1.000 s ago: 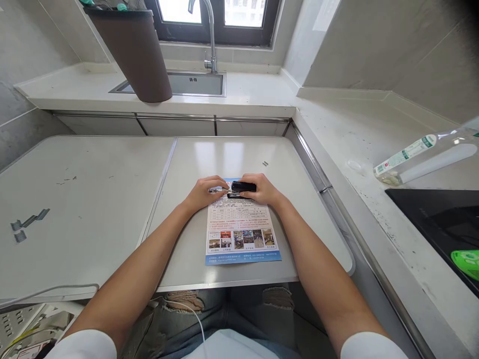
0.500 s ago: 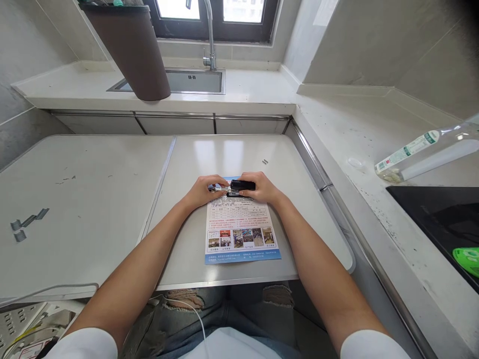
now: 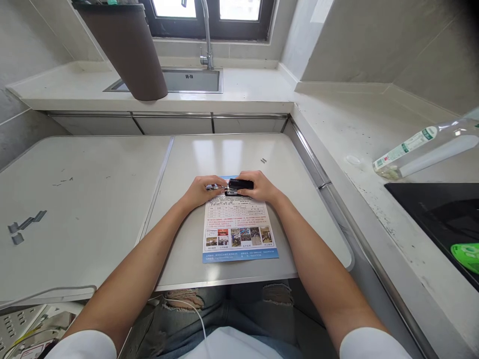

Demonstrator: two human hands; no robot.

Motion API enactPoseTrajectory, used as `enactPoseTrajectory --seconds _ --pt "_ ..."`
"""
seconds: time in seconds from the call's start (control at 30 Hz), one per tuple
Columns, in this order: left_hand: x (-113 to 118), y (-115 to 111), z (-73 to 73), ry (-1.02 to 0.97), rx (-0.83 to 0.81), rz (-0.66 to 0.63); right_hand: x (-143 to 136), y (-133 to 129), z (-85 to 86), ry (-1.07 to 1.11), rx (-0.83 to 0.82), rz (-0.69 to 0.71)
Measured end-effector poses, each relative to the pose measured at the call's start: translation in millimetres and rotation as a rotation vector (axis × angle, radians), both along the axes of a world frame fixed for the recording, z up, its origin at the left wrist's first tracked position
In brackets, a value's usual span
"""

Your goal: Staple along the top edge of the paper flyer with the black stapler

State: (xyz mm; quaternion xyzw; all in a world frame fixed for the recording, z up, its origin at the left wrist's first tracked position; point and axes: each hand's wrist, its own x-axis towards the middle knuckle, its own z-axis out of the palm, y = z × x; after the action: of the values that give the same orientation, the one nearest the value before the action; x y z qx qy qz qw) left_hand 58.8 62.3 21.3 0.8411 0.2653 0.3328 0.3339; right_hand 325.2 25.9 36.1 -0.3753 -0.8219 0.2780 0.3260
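A black stapler (image 3: 240, 184) with metal parts lies across the top of a printed sheet (image 3: 239, 234) with blue bands, small photos and red and black text. My right hand (image 3: 258, 184) grips the stapler's black body from the right. My left hand (image 3: 204, 191) closes its fingers on the shiny metal part at the left end. The fingertips of both hands are close together above the paper. Two small staple strips (image 3: 263, 160) lie on the white table (image 3: 187, 249) beyond my right hand.
Several grey staple strips (image 3: 26, 223) and loose bits are on the table's left half. A brown bin (image 3: 127, 55) stands by the sink (image 3: 194, 81). On the right counter are a clear bottle (image 3: 422, 149), a black panel (image 3: 441, 209) and a green object (image 3: 466, 257).
The whole view has shifted slightly. Both hands keep their hold on the stapler over the sheet, with no clear change in their pose.
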Motion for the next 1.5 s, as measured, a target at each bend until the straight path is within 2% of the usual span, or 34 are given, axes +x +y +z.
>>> enactPoseTrajectory --seconds 0.13,0.3,0.4,0.57,0.83,1.03,1.33,1.5 --pt "-0.2 0.6 1.4 -0.003 -0.042 0.058 0.5 0.6 -0.5 0.009 -0.002 0.001" --pt "-1.5 3.3 0.9 -0.183 -0.171 0.194 1.7 0.7 -0.6 0.005 -0.007 0.007" --pt "-0.9 3.5 2.2 -0.237 -0.208 0.227 1.7 0.8 -0.6 -0.001 -0.005 0.003" --pt "1.0 1.5 5.5 -0.265 -0.24 0.214 1.7 0.9 -1.1 0.004 0.001 0.008" --pt "0.6 5.9 -1.2 -0.328 -0.255 0.205 1.4 -0.6 1.7 -0.009 -0.01 0.006" --pt "1.8 2.8 3.8 -0.308 -0.343 0.226 1.6 -0.5 1.4 -0.009 -0.013 0.007" --pt "1.2 1.3 6.7 -0.283 -0.243 0.232 1.9 0.8 -0.9 -0.01 -0.004 0.011" --pt "1.4 0.2 4.3 -0.31 -0.298 0.178 2.6 0.9 -1.8 -0.017 0.015 0.008"
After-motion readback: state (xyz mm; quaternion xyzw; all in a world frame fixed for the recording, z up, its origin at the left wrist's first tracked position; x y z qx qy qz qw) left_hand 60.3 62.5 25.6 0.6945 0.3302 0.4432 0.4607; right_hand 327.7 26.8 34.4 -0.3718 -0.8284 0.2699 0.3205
